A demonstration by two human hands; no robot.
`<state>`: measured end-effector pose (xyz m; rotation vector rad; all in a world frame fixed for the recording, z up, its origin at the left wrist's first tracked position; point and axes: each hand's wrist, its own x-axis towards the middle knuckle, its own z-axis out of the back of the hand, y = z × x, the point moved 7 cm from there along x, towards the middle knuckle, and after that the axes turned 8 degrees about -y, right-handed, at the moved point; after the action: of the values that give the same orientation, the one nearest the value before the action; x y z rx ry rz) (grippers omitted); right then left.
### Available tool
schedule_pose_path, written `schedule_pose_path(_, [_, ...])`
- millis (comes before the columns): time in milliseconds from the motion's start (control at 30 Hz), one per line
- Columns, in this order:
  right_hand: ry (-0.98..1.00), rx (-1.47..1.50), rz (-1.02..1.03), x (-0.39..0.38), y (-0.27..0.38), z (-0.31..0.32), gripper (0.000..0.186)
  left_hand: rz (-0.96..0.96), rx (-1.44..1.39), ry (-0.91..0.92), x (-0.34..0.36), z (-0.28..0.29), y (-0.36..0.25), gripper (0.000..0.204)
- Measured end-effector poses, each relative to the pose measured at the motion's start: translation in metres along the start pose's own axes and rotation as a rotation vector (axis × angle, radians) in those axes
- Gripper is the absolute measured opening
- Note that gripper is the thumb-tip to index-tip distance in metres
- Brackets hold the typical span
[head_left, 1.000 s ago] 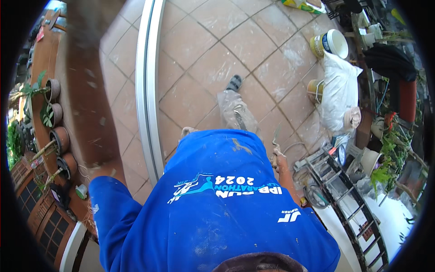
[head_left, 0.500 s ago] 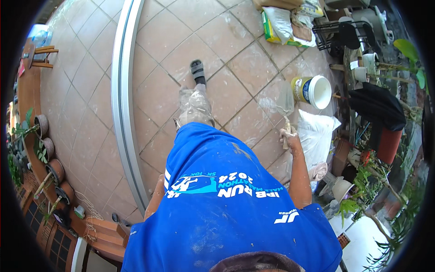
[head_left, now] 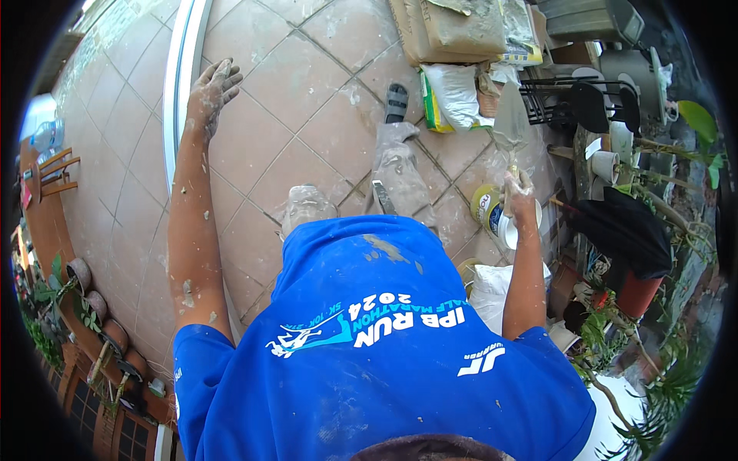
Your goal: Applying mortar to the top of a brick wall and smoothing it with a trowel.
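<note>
My right hand [head_left: 520, 189] is wrapped round the handle of a pointed trowel [head_left: 510, 123]. The trowel's pale grey blade points forward, and its handle passes over a yellow, blue and white bucket [head_left: 486, 206] on the floor. On the other side, my left arm is stretched far forward. My left hand [head_left: 209, 96] is smeared with grey, its fingers apart, beside a long silver metal rail [head_left: 181, 84]. A grey patch shows at its fingertips; I cannot tell whether it is only dried mortar.
A brown paper sack [head_left: 453, 38] and a white, green and yellow sack [head_left: 453, 92] lie ahead on the tiled floor. A white sack [head_left: 492, 292] rests near my right forearm. A black rack [head_left: 553, 100] and plants line the right. Potted plants [head_left: 114, 338] stand at left.
My left arm has swung out from beside my body to reach forward. The right hand has moved forward with the trowel. My view has shifted ahead, showing more of the sacks.
</note>
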<state>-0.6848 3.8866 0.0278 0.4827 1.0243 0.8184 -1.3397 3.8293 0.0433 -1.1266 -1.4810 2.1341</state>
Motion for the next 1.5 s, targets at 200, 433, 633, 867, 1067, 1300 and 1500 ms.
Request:
schedule_pose_path(200, [-0.114, -0.73, 0.522, 0.253, 0.177, -0.042, 0.04, 0.306, -0.012, -0.004, 0.069, -0.153, 0.074, 0.047])
schedule_pose_path(433, [0.118, -1.687, 0.882, 0.483, 0.353, -0.169, 0.038, 0.555, 0.376, 0.206, 0.031, -0.311, 0.177, 0.042])
schedule_pose_path(633, [0.148, -1.579, 0.71, 0.591, 0.322, -0.233, 0.031, 0.469, 0.329, 0.174, 0.065, -0.346, 0.131, 0.037])
schedule_pose_path(867, [0.135, -1.496, 0.708, 0.549, 0.325, -0.211, 0.027, 0.699, 0.264, -0.077, 0.062, -0.283, 0.152, 0.037])
schedule_pose_path(1067, [0.107, -1.406, 0.751, 0.596, 0.309, -0.239, 0.022, 0.755, 0.365, -0.05, 0.063, -0.289, 0.184, 0.034])
schedule_pose_path(1300, [0.055, -1.203, 0.495, 0.616, 0.267, -0.22, 0.035, 0.612, 0.352, 0.086, 0.083, -0.328, 0.148, 0.037])
schedule_pose_path(1500, [0.055, -0.454, 0.188, 0.624, 0.216, -0.226, 0.036, 0.643, 0.336, 0.049, 0.075, -0.31, 0.138, 0.037])
